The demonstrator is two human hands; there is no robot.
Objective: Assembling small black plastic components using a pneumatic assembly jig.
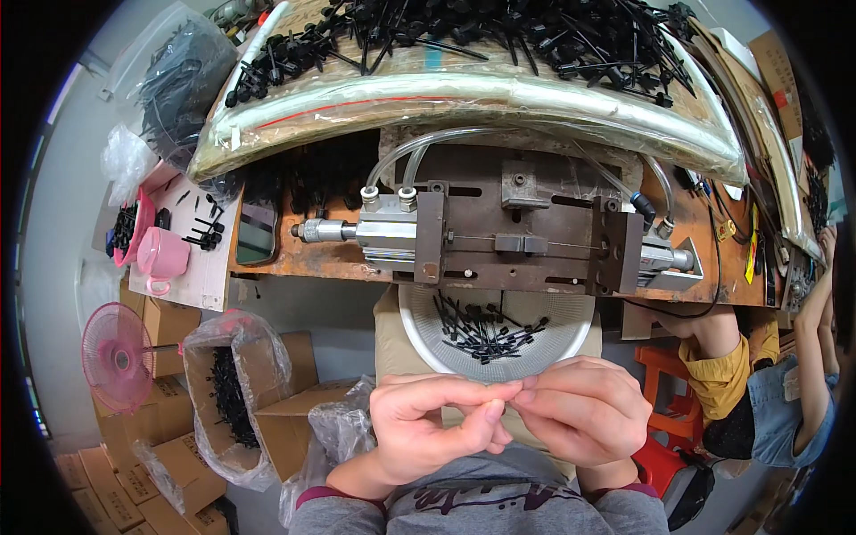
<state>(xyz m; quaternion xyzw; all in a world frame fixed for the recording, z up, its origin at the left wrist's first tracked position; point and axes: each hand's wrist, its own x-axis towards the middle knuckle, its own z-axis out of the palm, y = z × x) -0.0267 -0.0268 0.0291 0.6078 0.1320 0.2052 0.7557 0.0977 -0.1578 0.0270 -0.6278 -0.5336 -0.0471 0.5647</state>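
Fingertip to fingertip, my left hand (432, 423) and my right hand (584, 410) meet in front of my body, just on my side of the basket. Each is closed in a pinch. Whatever they hold, if anything, is hidden or too small to name. A white plastic basket (584, 343) stands under the table edge, with several thin black plastic parts (486, 332) with thicker heads lying in it. Beyond the basket sits a brown metal fixture (553, 189) with a silver pneumatic cylinder (388, 241) on its left and another cylinder (662, 259) on its right. A small metal block (521, 243) lies mid-fixture.
Above the fixture, a plastic-wrapped board (499, 94) carries a heap of black parts (588, 40). Clear air hoses (446, 135) arch over the fixture. On the left are a pink cup (163, 252), a pink fan (118, 357) and an open carton (294, 357). Another person (785, 392) sits at right.
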